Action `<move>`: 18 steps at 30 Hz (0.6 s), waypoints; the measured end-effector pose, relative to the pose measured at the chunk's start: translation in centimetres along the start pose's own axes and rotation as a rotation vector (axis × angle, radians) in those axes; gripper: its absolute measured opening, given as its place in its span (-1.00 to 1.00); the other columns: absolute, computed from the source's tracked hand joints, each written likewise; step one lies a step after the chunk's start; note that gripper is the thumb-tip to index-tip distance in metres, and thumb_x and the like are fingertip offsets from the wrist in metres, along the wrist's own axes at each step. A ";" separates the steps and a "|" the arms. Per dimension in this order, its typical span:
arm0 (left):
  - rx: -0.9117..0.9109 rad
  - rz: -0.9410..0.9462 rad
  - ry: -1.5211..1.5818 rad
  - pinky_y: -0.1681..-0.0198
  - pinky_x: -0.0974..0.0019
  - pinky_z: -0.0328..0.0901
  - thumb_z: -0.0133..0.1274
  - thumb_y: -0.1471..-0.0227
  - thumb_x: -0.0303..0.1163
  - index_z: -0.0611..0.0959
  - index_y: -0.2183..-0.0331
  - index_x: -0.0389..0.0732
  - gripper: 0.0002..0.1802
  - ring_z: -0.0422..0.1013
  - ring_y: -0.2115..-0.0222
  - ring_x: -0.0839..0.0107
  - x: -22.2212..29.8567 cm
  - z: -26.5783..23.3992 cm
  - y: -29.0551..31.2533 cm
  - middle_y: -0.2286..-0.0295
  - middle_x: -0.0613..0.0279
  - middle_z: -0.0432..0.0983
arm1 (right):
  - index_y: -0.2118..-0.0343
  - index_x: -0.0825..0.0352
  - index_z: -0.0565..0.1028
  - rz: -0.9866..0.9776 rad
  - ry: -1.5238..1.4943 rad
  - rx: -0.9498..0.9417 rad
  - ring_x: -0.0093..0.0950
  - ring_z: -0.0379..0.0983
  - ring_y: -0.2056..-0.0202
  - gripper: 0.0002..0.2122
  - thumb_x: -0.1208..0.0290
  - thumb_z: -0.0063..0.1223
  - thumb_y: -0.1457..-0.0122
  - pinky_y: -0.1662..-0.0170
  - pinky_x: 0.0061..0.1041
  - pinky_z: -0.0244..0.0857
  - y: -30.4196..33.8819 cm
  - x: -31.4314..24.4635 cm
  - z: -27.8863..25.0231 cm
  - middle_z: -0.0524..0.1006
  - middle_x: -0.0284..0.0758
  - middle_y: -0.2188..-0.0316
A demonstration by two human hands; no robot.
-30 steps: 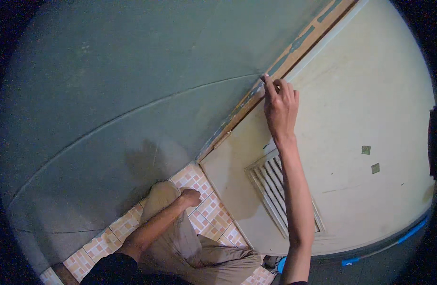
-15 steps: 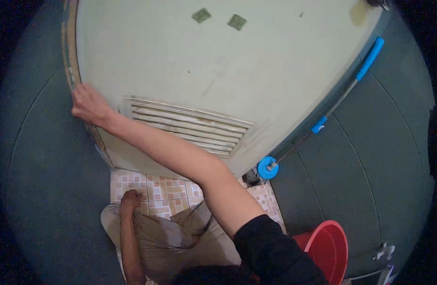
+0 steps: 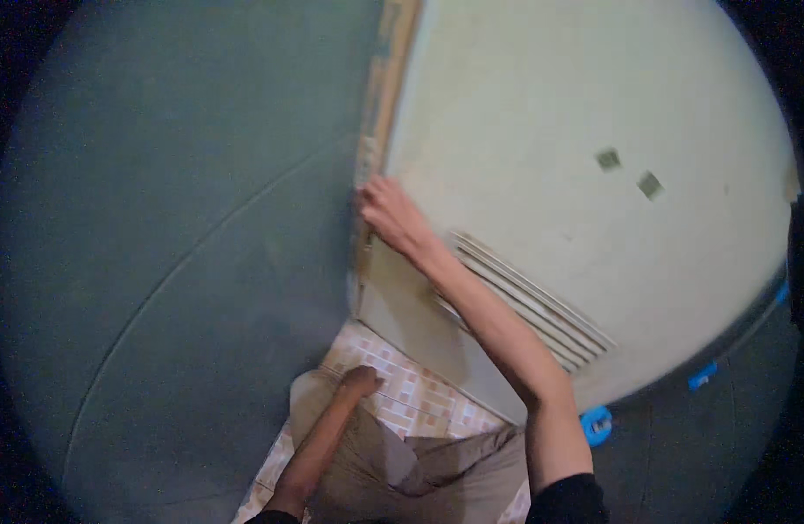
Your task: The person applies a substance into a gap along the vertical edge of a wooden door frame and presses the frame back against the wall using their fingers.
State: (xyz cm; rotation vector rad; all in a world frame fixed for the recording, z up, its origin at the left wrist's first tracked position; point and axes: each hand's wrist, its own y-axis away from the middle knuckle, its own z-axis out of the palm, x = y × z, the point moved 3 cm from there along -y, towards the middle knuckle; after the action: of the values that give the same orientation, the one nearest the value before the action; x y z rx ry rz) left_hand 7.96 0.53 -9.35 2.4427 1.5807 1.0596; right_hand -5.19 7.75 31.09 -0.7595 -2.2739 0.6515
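My right arm stretches across to the left edge of a pale door (image 3: 524, 131). Against the worn brown wooden frame strip (image 3: 386, 96), the fingers of my right hand (image 3: 393, 214) are closed; whatever is in them, if anything, is hidden. Below the hand's level, a slatted vent (image 3: 533, 301) is set in the door, partly behind my right forearm. My left hand (image 3: 361, 382) hangs low over my knee, above the tiled floor, its fingers curled closed. What it may hold is out of sight.
Grey-green walls (image 3: 184, 218) rise on both sides. A blue mop disc (image 3: 596, 426) stands at the right foot of the door, with a blue clip (image 3: 703, 375) on its pole. Two small dark diamond patches (image 3: 608, 159) mark the door. Patterned tiles (image 3: 419, 393) cover the floor.
My view has swung left, so the door and frame sit farther right. The red bucket has left the picture. My right hand stays at the frame edge, my left hand near my knee.
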 end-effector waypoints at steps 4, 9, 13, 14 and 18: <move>0.065 0.011 0.003 0.00 -0.02 0.32 0.00 -0.06 0.00 0.64 0.24 -0.34 -0.47 0.47 0.12 -0.04 0.9 -1.0 2.1 0.19 -0.15 0.55 | 0.08 0.41 0.46 0.040 -0.061 0.143 -0.30 0.36 0.19 -0.69 0.47 -0.05 -0.08 0.14 -0.35 0.28 -2.9 -0.1 -4.2 0.43 -0.18 0.29; 0.025 -0.005 -0.052 -0.01 -0.01 0.31 -0.01 -0.07 0.02 0.62 0.20 -0.32 -0.45 0.45 0.09 -0.01 0.2 0.1 1.1 0.15 -0.14 0.53 | 0.21 0.49 0.51 -0.035 0.183 0.060 -0.32 0.36 0.17 -0.73 0.50 -0.03 -0.03 0.17 -0.38 0.27 -2.8 -0.7 -4.0 0.44 -0.21 0.33; 0.067 0.027 -0.045 0.00 -0.01 0.32 -0.01 -0.08 0.03 0.62 0.20 -0.31 -0.45 0.45 0.10 -0.01 0.7 0.5 1.0 0.17 -0.14 0.54 | 0.19 0.56 0.47 -0.008 0.141 -0.075 -0.31 0.35 0.22 -0.75 0.58 -0.06 -0.07 0.20 -0.36 0.25 -2.2 -1.1 -3.2 0.42 -0.19 0.37; 0.066 0.032 -0.047 0.00 -0.01 0.32 -0.01 -0.08 0.03 0.62 0.20 -0.31 -0.45 0.45 0.10 -0.01 0.8 0.5 1.0 0.17 -0.14 0.54 | 0.20 0.55 0.47 0.012 0.133 -0.053 -0.31 0.35 0.22 -0.75 0.58 -0.06 -0.05 0.20 -0.38 0.24 -3.0 -1.0 -4.6 0.42 -0.20 0.37; 0.056 0.031 -0.022 0.01 -0.02 0.32 -0.02 -0.08 0.03 0.62 0.21 -0.31 -0.45 0.45 0.10 -0.03 0.9 -0.2 1.2 0.18 -0.14 0.54 | 0.20 0.50 0.49 0.114 0.159 0.069 -0.33 0.34 0.20 -0.73 0.55 -0.05 0.00 0.20 -0.41 0.22 -4.0 0.9 -6.7 0.44 -0.23 0.37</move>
State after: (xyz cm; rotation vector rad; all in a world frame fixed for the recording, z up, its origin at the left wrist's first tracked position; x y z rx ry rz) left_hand 9.05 0.64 -8.24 2.5131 1.5930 1.0033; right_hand -2.44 7.16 38.41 -0.8807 -2.0657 0.6928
